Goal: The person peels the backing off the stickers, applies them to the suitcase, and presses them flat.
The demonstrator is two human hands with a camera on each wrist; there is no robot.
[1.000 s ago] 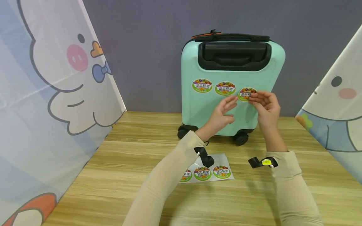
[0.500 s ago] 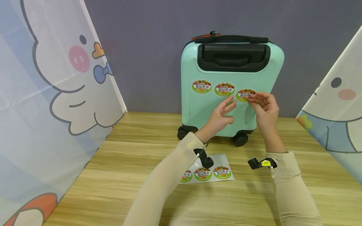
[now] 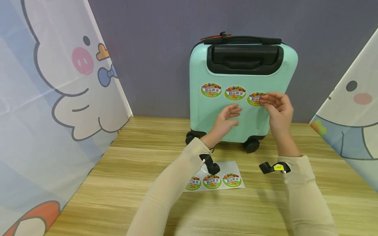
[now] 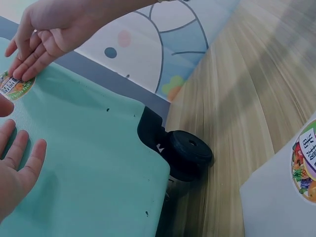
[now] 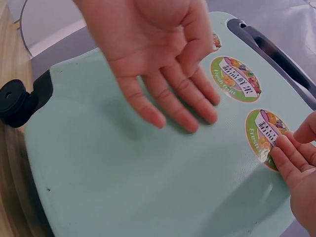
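A mint-green suitcase (image 3: 224, 118) stands upright on the table, with three oval fruit stickers in a row across its front. My right hand (image 3: 280, 109) is at the rightmost sticker (image 3: 254, 99); its fingertips rest on that sticker's right edge, also seen in the right wrist view. The sticker looks flat against the shell. My left hand (image 3: 222, 123) hovers before the suitcase, fingers loosely extended and holding nothing, below the middle sticker (image 3: 235, 93). The left sticker (image 3: 211, 89) lies farther along the row. In the left wrist view, part of my left hand (image 4: 17, 173) shows.
On the wooden table (image 3: 133, 164), a sheet (image 3: 225, 166) with several more stickers lies under my left forearm. A grey wall (image 3: 147, 65) stands behind the suitcase. Cartoon-printed panels (image 3: 68, 108) flank both sides. Black wheels (image 3: 251, 145) are under the suitcase.
My left hand has drawn back down and left from beside the right sticker. The right sticker has shifted slightly left on the suitcase. My right hand stays at its edge.
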